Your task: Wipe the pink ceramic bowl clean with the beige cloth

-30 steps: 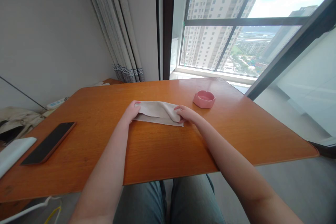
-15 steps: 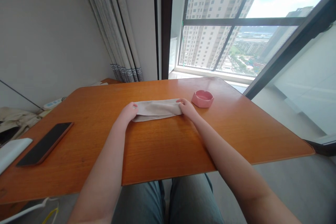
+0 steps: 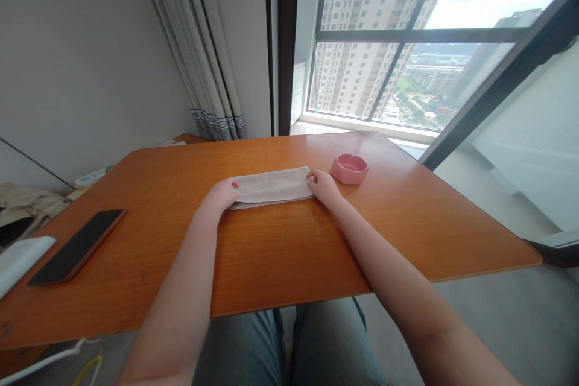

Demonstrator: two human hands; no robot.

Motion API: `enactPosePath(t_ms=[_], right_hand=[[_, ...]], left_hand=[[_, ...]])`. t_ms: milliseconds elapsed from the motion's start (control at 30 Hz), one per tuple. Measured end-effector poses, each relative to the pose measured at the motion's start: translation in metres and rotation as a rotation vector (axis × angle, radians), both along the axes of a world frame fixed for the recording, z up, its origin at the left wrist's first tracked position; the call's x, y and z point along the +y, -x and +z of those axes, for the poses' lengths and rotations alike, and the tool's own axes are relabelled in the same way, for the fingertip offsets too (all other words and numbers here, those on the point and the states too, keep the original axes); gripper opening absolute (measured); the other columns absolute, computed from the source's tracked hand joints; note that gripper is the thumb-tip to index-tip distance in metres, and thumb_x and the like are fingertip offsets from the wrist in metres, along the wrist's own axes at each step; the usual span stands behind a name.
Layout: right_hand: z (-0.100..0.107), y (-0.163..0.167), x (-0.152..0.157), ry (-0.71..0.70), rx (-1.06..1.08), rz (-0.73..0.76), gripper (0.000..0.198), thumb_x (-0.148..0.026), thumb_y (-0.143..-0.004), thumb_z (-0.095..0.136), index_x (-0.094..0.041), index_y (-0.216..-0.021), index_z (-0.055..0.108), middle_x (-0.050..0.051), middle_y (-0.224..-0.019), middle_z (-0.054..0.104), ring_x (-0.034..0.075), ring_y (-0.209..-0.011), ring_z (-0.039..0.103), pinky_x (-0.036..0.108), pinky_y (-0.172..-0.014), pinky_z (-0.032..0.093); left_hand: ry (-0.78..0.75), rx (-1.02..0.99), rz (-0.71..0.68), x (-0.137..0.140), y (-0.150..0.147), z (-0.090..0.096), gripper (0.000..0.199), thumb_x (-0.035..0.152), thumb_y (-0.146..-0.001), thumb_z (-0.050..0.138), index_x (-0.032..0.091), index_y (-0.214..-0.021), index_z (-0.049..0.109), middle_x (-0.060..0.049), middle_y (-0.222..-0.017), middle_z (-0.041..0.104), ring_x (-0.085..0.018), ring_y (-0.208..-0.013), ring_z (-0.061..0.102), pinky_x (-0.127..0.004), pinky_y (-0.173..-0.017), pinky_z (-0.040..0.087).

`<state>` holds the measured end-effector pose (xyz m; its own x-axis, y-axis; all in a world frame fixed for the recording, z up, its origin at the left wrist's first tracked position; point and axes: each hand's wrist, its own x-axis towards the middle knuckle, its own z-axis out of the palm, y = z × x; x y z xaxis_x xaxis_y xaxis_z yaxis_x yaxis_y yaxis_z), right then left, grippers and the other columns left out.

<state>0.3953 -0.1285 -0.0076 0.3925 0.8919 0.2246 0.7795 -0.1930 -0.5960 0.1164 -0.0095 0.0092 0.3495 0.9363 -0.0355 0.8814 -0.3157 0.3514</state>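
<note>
In the head view, the left hand (image 3: 222, 195) and right hand (image 3: 324, 185) are gripping opposite ends of a folded beige cloth (image 3: 271, 186), which is lying flat mid-way across the orange wooden table (image 3: 280, 253). A pink ceramic ashtray (image 3: 348, 169) is sitting just beside the right hand.

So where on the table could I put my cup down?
The widest bare wood is the near stretch of the table, between the folded cloth and the front edge. More lies right of the pink ashtray. Busier spots: the phone at left, and each hand at a cloth end.
</note>
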Motion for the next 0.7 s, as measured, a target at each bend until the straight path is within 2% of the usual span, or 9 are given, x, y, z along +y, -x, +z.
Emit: enactPosePath(t_ms=[133, 233, 333, 433, 500, 567, 633, 700], right_hand=[[-0.002, 0.001, 0.003, 0.026, -0.091, -0.001, 0.029, -0.007, -0.079, 0.042, -0.015, -0.094, 0.066, 0.007, -0.091, 0.064, 0.018, -0.088, 0.057, 0.026, -0.081, 0.041], [-0.003, 0.004, 0.003, 0.1, -0.175, -0.015, 0.032, -0.005, -0.08, 0.041, -0.017, -0.096, 0.066, 0.01, -0.1, 0.063, 0.02, -0.092, 0.058, 0.028, -0.081, 0.041], [0.0, 0.01, -0.001, 0.173, -0.292, -0.046, 0.034, -0.005, -0.082, 0.039, -0.018, -0.098, 0.066, 0.013, -0.101, 0.062, 0.023, -0.091, 0.059, 0.032, -0.078, 0.042], [0.006, 0.02, -0.004, 0.082, -0.408, -0.056, 0.034, -0.009, -0.086, 0.038, -0.018, -0.104, 0.065, 0.014, -0.105, 0.06, 0.027, -0.101, 0.055, 0.036, -0.085, 0.04], [0.007, 0.028, -0.005, -0.021, -0.422, 0.017, 0.033, -0.016, -0.09, 0.038, -0.018, -0.112, 0.063, 0.013, -0.112, 0.058, 0.026, -0.108, 0.051, 0.037, -0.093, 0.038], [0.005, 0.037, -0.005, -0.047, -0.402, 0.161, 0.034, -0.025, -0.093, 0.039, -0.018, -0.12, 0.059, 0.012, -0.123, 0.056, 0.023, -0.116, 0.048, 0.036, -0.102, 0.033], [-0.001, 0.043, -0.004, 0.021, -0.394, 0.265, 0.039, -0.032, -0.094, 0.04, -0.018, -0.127, 0.054, 0.011, -0.135, 0.05, 0.024, -0.125, 0.042, 0.04, -0.109, 0.026], [-0.007, 0.046, -0.003, 0.121, -0.393, 0.276, 0.044, -0.036, -0.094, 0.039, -0.019, -0.133, 0.05, 0.011, -0.143, 0.043, 0.028, -0.132, 0.035, 0.047, -0.111, 0.02]], left_hand=[[-0.003, 0.049, -0.013, 0.001, -0.001, -0.002, 0.03, 0.019, -0.067, 0.055, 0.022, -0.095, 0.064, -0.009, -0.092, 0.068, -0.025, -0.083, 0.062, -0.03, -0.067, 0.045], [0.03, 0.089, -0.019, -0.002, -0.004, -0.001, 0.03, 0.021, -0.068, 0.057, 0.022, -0.097, 0.063, -0.008, -0.09, 0.067, -0.025, -0.082, 0.062, -0.03, -0.069, 0.046], [0.019, 0.108, -0.044, -0.005, -0.005, 0.0, 0.034, 0.021, -0.071, 0.056, 0.021, -0.104, 0.061, -0.012, -0.102, 0.065, -0.026, -0.091, 0.062, -0.032, -0.075, 0.047], [-0.044, 0.081, -0.012, -0.007, -0.004, 0.0, 0.046, 0.026, -0.074, 0.056, 0.019, -0.119, 0.055, -0.017, -0.118, 0.058, -0.03, -0.105, 0.058, -0.035, -0.084, 0.046], [-0.096, 0.067, 0.078, -0.008, -0.003, 0.002, 0.051, 0.031, -0.077, 0.054, 0.018, -0.127, 0.049, -0.021, -0.123, 0.054, -0.034, -0.11, 0.056, -0.04, -0.088, 0.044], [-0.087, 0.072, 0.158, -0.01, -0.002, 0.004, 0.052, 0.035, -0.08, 0.052, 0.016, -0.128, 0.047, -0.023, -0.121, 0.053, -0.036, -0.111, 0.055, -0.044, -0.089, 0.044], [-0.024, 0.068, 0.173, -0.011, -0.003, 0.005, 0.054, 0.036, -0.08, 0.052, 0.014, -0.128, 0.045, -0.025, -0.121, 0.054, -0.037, -0.111, 0.056, -0.044, -0.087, 0.045], [0.03, 0.044, 0.143, -0.013, -0.007, 0.006, 0.062, 0.037, -0.078, 0.055, 0.014, -0.134, 0.04, -0.025, -0.125, 0.052, -0.036, -0.11, 0.057, -0.041, -0.085, 0.046]])
